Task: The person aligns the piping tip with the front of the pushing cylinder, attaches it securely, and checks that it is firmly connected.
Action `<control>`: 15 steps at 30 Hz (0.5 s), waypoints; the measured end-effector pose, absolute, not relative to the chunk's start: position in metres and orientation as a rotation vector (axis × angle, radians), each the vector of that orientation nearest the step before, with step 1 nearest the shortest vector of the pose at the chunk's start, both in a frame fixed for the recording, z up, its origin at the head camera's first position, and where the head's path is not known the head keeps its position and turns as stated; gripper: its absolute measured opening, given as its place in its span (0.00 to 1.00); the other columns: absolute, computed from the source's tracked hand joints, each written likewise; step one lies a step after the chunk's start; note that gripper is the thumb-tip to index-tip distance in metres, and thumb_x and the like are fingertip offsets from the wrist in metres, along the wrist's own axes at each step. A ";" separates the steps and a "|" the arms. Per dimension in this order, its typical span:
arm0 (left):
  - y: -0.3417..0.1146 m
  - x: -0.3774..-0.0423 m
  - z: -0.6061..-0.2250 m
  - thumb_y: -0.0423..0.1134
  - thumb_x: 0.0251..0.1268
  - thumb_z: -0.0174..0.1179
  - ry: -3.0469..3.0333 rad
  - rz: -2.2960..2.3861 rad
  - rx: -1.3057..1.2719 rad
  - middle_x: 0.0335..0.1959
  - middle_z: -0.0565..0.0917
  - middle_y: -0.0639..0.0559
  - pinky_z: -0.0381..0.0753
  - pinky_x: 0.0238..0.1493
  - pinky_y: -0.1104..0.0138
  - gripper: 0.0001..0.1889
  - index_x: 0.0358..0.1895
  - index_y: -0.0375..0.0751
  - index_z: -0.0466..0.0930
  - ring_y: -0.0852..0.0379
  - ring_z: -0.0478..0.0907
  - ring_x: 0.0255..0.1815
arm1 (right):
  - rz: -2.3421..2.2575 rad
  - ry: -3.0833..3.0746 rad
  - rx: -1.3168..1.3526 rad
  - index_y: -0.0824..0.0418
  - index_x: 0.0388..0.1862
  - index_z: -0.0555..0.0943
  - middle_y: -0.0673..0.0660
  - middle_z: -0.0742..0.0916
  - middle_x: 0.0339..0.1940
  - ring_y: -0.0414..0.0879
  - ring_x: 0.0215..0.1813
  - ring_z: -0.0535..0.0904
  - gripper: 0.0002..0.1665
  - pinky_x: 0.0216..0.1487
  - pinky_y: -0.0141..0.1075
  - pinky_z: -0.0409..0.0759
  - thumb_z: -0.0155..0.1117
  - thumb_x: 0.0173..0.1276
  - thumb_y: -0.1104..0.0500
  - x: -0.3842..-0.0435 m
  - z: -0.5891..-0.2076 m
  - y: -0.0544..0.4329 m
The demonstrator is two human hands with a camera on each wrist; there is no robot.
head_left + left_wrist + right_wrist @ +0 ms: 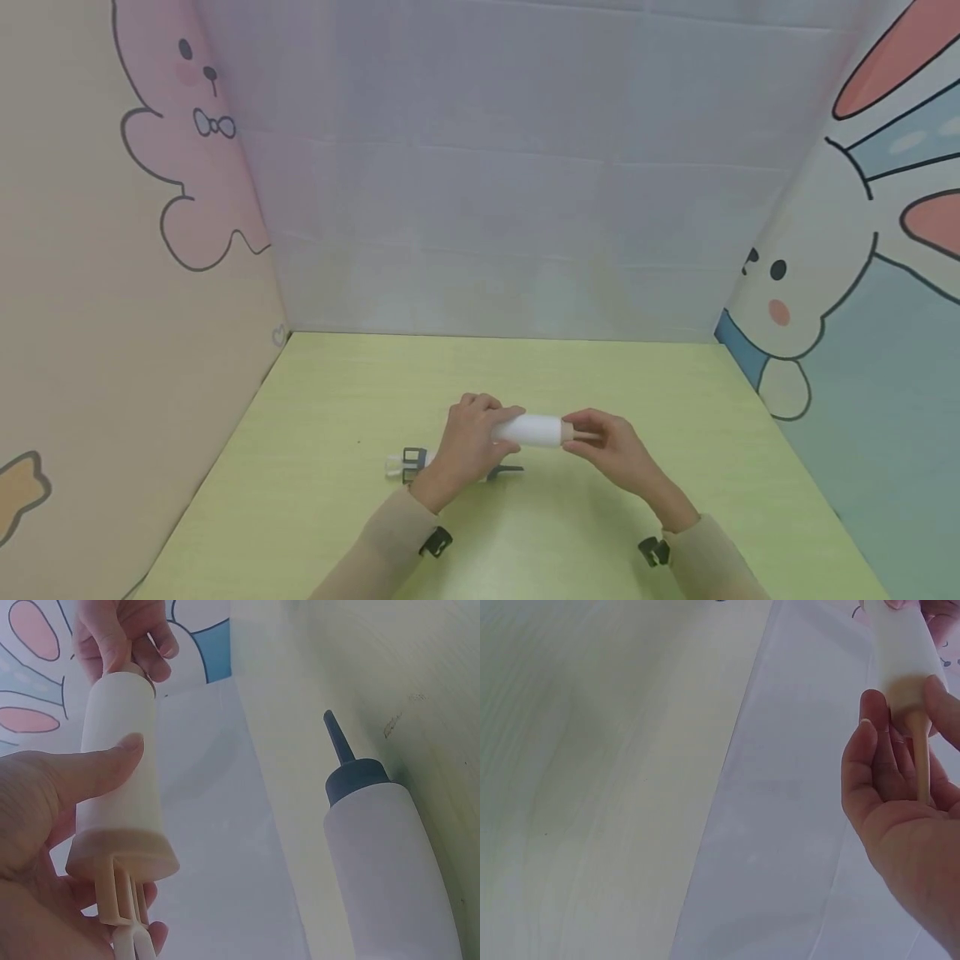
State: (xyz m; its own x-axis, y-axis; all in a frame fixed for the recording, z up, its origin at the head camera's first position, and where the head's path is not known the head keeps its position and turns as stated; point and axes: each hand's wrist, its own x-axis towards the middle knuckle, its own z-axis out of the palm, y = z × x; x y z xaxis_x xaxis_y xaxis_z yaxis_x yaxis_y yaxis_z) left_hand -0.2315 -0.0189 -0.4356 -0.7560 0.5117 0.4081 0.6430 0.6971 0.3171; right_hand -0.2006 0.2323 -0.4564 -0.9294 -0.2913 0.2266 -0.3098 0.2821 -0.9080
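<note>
A white-barrelled decorating syringe (534, 431) lies level between both hands above the table. My left hand (468, 442) grips its barrel, thumb across the side. In the left wrist view, its beige flared collar (124, 853) and white plunger handle (133, 941) point toward the camera. At the other end my right hand (618, 457) holds the beige cap (907, 696) between thumb and fingers. The long thin nozzle (921, 765) runs back toward the right palm. Below the left hand lies a second syringe with a dark grey cap (358, 780), partly hidden by that hand in the head view.
A pale yellow-green table (360, 375) lies beneath. White cloth (487, 192) hangs behind it. Cartoon-printed panels stand at the left (112, 292) and right (885, 400). Black wrist straps (436, 542) show at the beige sleeves (382, 542).
</note>
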 end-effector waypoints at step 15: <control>0.005 -0.232 -0.443 0.45 0.44 0.76 -2.619 -0.655 -0.889 0.42 0.79 0.51 0.71 0.43 0.53 0.26 0.53 0.54 0.84 0.49 0.71 0.45 | 1.668 -2.545 0.556 0.74 0.49 0.78 0.68 0.83 0.46 0.60 0.45 0.82 0.16 0.41 0.37 0.81 0.65 0.63 0.70 -0.194 -0.438 0.242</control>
State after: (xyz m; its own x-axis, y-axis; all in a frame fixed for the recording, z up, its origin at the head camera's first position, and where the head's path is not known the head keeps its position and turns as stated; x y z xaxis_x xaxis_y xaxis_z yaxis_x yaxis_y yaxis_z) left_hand -0.2322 0.0045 -0.4428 -0.7640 0.4959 0.4128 0.6318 0.7048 0.3226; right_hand -0.1936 0.2416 -0.4384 -0.9343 -0.2697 0.2333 -0.3216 0.3543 -0.8781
